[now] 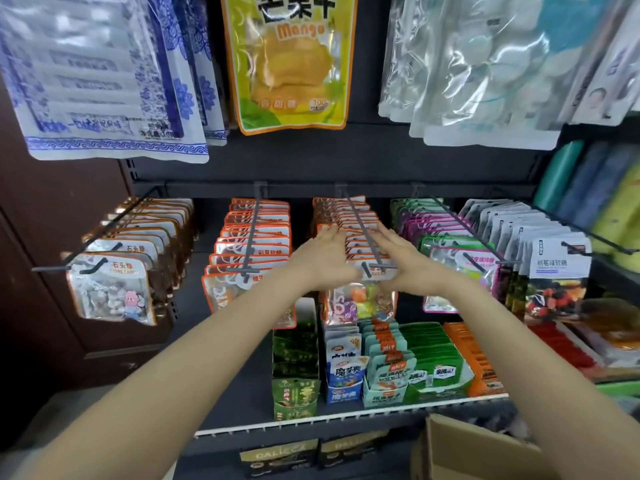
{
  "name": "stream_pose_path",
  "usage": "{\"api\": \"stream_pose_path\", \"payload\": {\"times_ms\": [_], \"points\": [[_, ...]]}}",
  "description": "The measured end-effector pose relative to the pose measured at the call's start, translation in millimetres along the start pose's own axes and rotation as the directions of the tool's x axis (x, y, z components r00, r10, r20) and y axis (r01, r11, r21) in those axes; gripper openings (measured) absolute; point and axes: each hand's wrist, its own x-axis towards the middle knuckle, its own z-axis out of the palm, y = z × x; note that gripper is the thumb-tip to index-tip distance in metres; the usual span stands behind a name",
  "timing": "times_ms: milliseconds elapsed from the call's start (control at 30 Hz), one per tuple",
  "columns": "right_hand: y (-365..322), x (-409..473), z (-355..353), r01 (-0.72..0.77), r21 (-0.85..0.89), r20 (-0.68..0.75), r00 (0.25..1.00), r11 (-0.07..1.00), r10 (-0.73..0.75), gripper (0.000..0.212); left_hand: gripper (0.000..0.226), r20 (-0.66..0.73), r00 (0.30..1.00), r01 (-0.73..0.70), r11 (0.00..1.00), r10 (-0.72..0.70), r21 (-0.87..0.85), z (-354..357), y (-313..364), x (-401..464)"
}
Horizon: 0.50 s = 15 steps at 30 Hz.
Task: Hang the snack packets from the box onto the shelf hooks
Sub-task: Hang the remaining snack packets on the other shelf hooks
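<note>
Flanking the hook (363,233), flat hands (323,252) (403,256) on hung packets (346,216)

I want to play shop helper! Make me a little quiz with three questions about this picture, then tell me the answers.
1. True or false: both hands are on the same row of packets.
2. Which fruit word is printed on the big yellow packet up top? A) Mango B) Apple C) Banana
3. Fill in: the cardboard box sits at the bottom ____ corner.

Key:
1. True. The left hand and right hand lie flat on either side of the orange-edged packets on one hook.
2. A
3. right
</note>
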Motion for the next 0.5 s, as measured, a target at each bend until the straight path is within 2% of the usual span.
{"api": "stream_pose_path", "payload": {"times_ms": [67,100,200,333,500], "points": [[-2,-1,-13,-0.009,0.206,-0.022,1.0,0.979,0.014,0.076,0.053,-0.08,0.997,-0.01,0.999,0.006,-0.05,-8,-1,4],[-2,2,-17,-0.007,0.252,-0.073,0.997,0.968,0.026,0.065,0.049,-0.111,0.994,0.003,0.999,-0.006,-0.033,-9,-1,7],[-6,14,-16,0.005,0.127,-0.157,0.987,0.992,0.015,0.05,0.048,-0.101,0.995,0.014,1.0,-0.013,0.01,-6,-4,13],[-3,27,-2,0.014,-0.002,-0.031,0.999,1.0,-0.014,0.05,0.046,0.003,0.996,0.086,0.994,-0.087,0.067,1,-9,18],[4,29,0,0.001,-0.068,-0.005,1.0,0.998,-0.001,0.053,0.052,0.051,0.99,0.122,0.975,-0.133,0.184,4,-9,16]]}}
